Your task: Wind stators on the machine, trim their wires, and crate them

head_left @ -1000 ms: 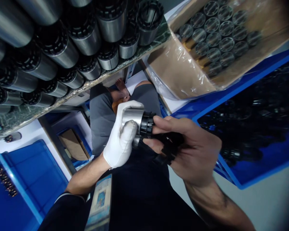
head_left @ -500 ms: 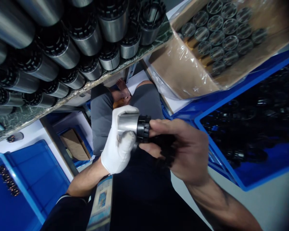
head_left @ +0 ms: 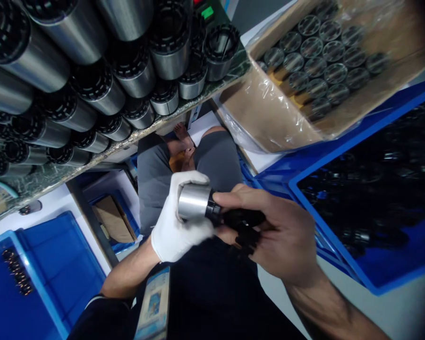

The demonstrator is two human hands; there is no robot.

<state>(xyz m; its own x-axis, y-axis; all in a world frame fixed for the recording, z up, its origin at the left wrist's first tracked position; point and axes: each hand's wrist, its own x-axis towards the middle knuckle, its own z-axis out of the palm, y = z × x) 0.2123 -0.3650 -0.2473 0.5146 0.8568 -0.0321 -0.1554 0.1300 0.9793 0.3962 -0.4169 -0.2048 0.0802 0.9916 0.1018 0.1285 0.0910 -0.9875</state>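
In a white glove, my left hand point(head_left: 172, 236) is wrapped round a short silvery metal cylinder point(head_left: 193, 200) lying on its side above my lap. Its thumb is blurred along the lower side. A black slotted plastic ring point(head_left: 213, 208) sits at the cylinder's right end, partly covered by fingers. My bare right hand point(head_left: 286, 226) presses thumb and finger against that ring. Several more black plastic pieces point(head_left: 248, 224) are held in its palm; their exact shape is hard to make out.
Many metal cylinders with black rings point(head_left: 170, 52) stand on the green bench point(head_left: 226, 71) at upper left. A plastic-lined cardboard box point(head_left: 269, 127) at upper right holds metal tubes. Right of me, a blue crate point(head_left: 340, 264) contains black parts. Blue bins point(head_left: 67, 255) stand at left.
My left thumb has slid from the cylinder's front to its lower side, near the ring. My right fingers reach further over the ring. The whole view has shifted slightly.
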